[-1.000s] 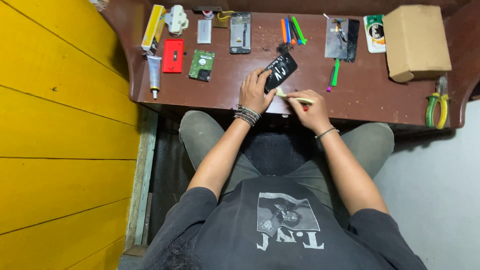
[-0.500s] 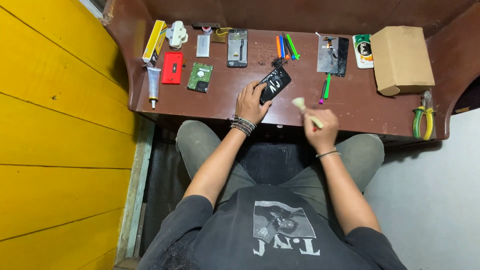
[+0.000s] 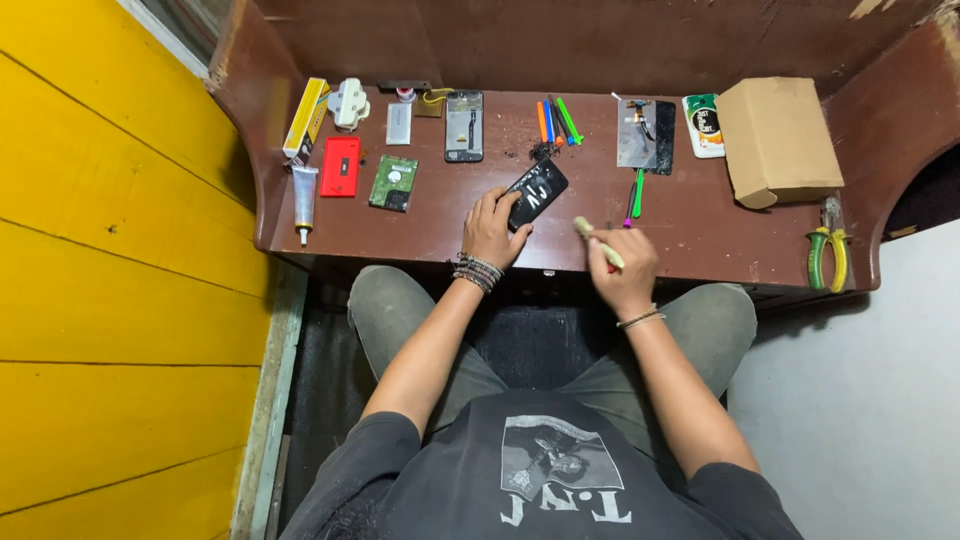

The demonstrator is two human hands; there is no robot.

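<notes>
While left hand (image 3: 492, 228) presses the black phone (image 3: 535, 193), right hand (image 3: 622, 270) grips a small brush (image 3: 597, 243), closed cardboard box (image 3: 778, 140) nearby.

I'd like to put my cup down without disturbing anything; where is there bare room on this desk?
Bare wood lies between the green circuit board and the left hand, and between the right hand and the pliers, below the cardboard box. The back row is crowded.

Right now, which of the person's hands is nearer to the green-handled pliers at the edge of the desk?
The right hand. It holds a small brush near the desk's middle, well short of the pliers. The left hand rests farther away on a black phone.
</notes>
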